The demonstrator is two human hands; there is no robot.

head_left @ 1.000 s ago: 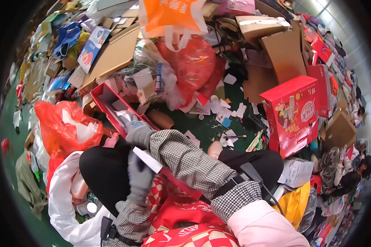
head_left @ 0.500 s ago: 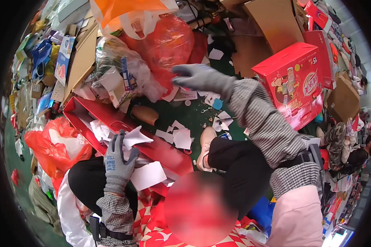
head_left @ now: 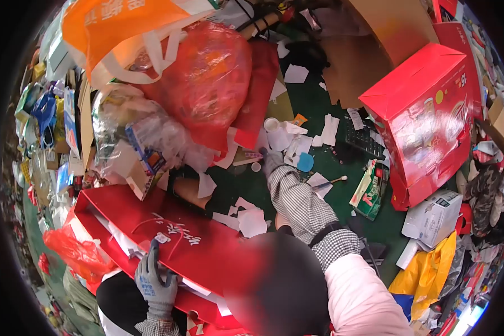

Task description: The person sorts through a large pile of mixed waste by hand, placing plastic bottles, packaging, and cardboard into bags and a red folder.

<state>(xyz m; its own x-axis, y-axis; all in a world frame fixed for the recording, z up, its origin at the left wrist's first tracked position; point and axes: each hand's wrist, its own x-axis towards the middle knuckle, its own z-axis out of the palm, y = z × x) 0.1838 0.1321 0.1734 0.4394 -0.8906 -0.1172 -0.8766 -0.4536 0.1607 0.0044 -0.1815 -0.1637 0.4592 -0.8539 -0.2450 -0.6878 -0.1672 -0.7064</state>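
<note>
My left hand (head_left: 158,283), in a grey work glove, grips the near edge of a red paper gift bag (head_left: 151,215). The bag lies on its side across my lap, with a string handle and pale lettering on its face. White paper (head_left: 117,238) shows inside its opening. My right hand (head_left: 272,161), gloved too, is stretched down to the floor among paper scraps. Its fingertips are right by a small pinkish strip (head_left: 251,155) and a white scrap; the fingers are mostly hidden. Close to it lie a blue round lid (head_left: 305,162) and a white cup (head_left: 271,124).
A red plastic bag (head_left: 213,84) and an orange-and-white carrier bag (head_left: 115,33) lie ahead. To the right stand a red carton (head_left: 425,123), a green packet (head_left: 369,190), a black keyboard (head_left: 364,140) and a white box (head_left: 433,217). Cluttered heaps line both sides.
My right hand has come down from the air over the red plastic bag to the floor scraps. The red gift bag has turned its lettered face up, and my left hand has moved lower with it.
</note>
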